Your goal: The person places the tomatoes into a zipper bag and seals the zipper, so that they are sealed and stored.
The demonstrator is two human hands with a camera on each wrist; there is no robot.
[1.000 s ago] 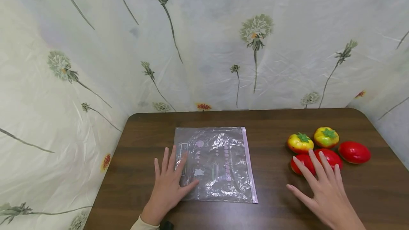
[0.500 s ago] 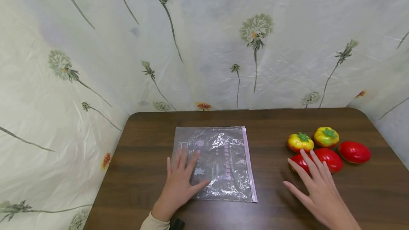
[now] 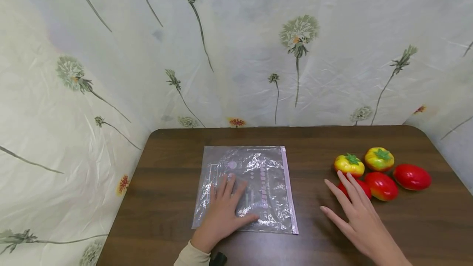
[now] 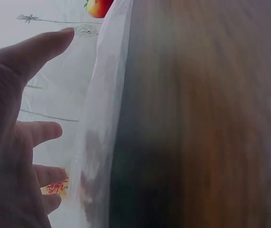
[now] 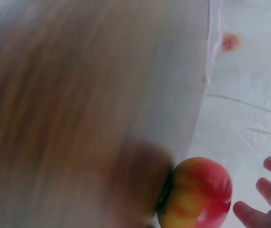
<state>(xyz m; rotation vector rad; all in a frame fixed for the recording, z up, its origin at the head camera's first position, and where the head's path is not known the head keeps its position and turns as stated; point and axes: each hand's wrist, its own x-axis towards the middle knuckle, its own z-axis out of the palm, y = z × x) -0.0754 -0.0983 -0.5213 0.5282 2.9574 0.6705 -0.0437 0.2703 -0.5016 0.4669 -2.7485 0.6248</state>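
Note:
A clear zip bag with pink print and a pink slider edge lies flat on the table. My left hand is spread over its left half, palm down, fingers apart. In the left wrist view, the left thumb and fingers show above the bag's level with nothing held. My right hand reaches toward the fruit with straight fingers and an empty palm. Its fingertips overlap a glossy red fruit, partly hiding it. Just beyond is a yellow-red persimmon-like fruit, with green leaves on top.
A second yellow persimmon-like fruit sits behind. Two more red oval fruits, one in the middle and one at the right, complete the cluster. The dark wooden table ends against a dandelion-patterned wall sheet.
My left hand has slid right, further over the bag, whose left edge now shows beside the wrist. My right hand has shifted slightly left. The fruits have stayed in place.

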